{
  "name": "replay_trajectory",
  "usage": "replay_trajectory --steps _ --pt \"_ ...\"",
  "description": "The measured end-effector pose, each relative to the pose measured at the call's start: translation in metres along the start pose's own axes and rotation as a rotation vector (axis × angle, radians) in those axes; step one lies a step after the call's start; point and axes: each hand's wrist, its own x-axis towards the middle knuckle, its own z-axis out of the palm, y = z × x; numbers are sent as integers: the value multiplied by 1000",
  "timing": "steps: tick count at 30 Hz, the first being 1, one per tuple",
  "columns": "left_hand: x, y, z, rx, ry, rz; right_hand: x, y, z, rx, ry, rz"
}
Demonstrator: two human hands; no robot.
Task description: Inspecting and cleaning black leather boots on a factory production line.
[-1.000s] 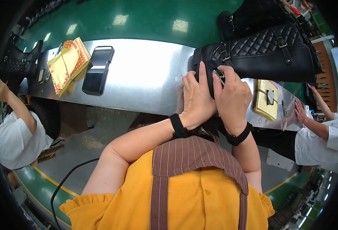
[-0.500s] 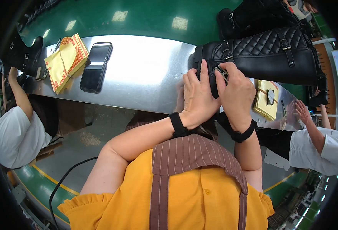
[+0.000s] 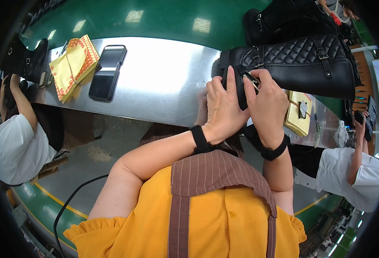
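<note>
A tall black boot (image 3: 284,71) with a quilted shaft and buckled straps lies on its side, shaft pointing right. My left hand (image 3: 224,109) grips its foot part from the near side, index finger stretched along the leather. In my right hand (image 3: 267,103), pinched between thumb and fingers, is a slim metal tool (image 3: 253,79) whose exact kind I cannot make out. The tool's tip meets the boot near the ankle strap, beside my left index finger. Both hands cover much of the boot's foot.
On the metal table (image 3: 163,86) lie a black phone (image 3: 107,73) and a banded stack of yellow papers (image 3: 74,69). Another paper stack (image 3: 299,114) sits right of my hand. More black boots (image 3: 279,21) stand beyond. Co-workers in white (image 3: 21,148) sit at both sides.
My right hand has shifted slightly, and the tool's angle against the boot has changed a little. My left hand stays put. The right co-worker's hands have moved up off the table to a dark item.
</note>
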Motion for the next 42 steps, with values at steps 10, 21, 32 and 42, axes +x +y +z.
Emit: replay_trajectory --steps 10,21,32,42 --pt "1 1 0 43 -14 7 5 7 -7 178 72 65" --pt "2 1 0 83 5 34 6 7 -1 83 67 14" --pt "4 4 -2 77 -16 17 9 9 -6 149 11 87" --pt "7 5 -6 72 -36 21 14 6 -4 80 -28 49"
